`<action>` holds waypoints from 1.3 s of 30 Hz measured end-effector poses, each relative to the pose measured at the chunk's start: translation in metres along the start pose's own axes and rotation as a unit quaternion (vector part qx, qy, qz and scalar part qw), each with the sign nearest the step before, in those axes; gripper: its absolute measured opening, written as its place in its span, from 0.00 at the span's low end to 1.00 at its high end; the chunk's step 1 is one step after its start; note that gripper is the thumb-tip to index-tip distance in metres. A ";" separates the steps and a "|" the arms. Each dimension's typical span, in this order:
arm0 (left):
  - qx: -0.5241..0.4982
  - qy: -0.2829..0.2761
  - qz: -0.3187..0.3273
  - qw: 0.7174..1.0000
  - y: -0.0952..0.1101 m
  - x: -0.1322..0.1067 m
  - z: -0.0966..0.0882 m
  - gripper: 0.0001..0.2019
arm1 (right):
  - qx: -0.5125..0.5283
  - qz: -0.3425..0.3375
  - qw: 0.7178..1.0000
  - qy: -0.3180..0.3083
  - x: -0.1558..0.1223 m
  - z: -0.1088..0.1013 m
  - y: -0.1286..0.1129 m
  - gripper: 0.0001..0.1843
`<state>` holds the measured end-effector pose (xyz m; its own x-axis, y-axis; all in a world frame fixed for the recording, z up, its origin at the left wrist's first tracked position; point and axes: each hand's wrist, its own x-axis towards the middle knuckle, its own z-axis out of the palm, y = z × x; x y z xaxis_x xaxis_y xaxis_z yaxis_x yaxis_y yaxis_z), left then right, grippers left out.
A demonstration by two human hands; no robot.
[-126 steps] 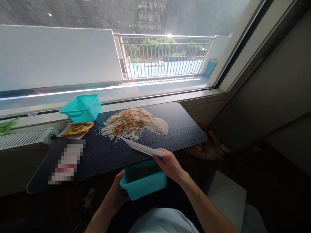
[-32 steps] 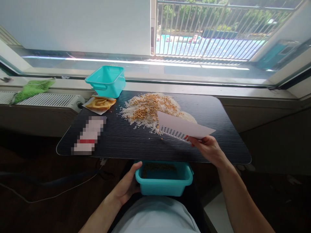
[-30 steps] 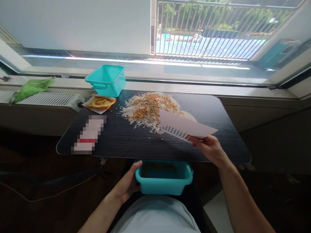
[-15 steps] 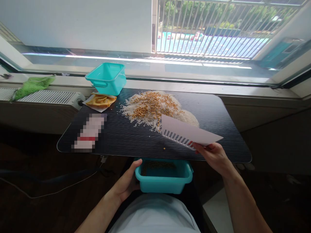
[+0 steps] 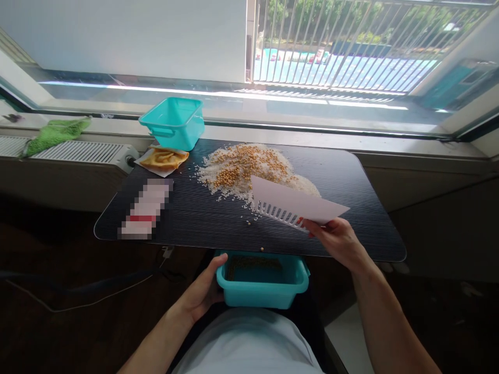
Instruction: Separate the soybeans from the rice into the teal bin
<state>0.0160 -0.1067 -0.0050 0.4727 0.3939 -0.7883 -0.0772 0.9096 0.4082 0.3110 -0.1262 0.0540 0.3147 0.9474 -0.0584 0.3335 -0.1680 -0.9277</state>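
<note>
My left hand (image 5: pixel 206 284) grips the left end of a turquoise plastic tub (image 5: pixel 261 295) just below the table's front edge. Dark grains lie inside that tub, too shadowed to name. In my right hand (image 5: pixel 338 240) is a white slotted sheet (image 5: pixel 298 200), held tilted by its lower right side, with a row of slots along its lower edge. Its left end meets the near side of a pile of white grains (image 5: pixel 210 166), which looks like rice, topped with yellow-orange beans (image 5: pixel 230 176). One loose bean (image 5: pixel 262 249) lies at the table's front edge.
On the dark table (image 5: pixel 202 218) stands a second turquoise tub (image 5: pixel 171 127) at the back left. Flat yellow food on paper (image 5: pixel 163 158) lies before it, near a blurred-out packet (image 5: pixel 146 210). A green cloth (image 5: pixel 58 135) drapes the radiator (image 5: pixel 97 153). Behind is a window with bars.
My right hand has moved the slotted sheet slightly left and up. The loose bean has rolled nearer the front edge, and more grains lie scattered before the pile. My left hand stays on the tub.
</note>
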 end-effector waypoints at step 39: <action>-0.011 0.017 0.005 1.000 0.002 -0.008 -0.008 0.32 | 0.006 -0.004 1.000 0.014 0.037 0.022 0.018 0.20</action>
<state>0.0055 -0.1069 -0.0019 0.4414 0.4077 -0.7994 -0.1017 0.9078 0.4068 0.3093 -0.0882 0.0275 0.3368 0.9407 -0.0404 0.3257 -0.1567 -0.9324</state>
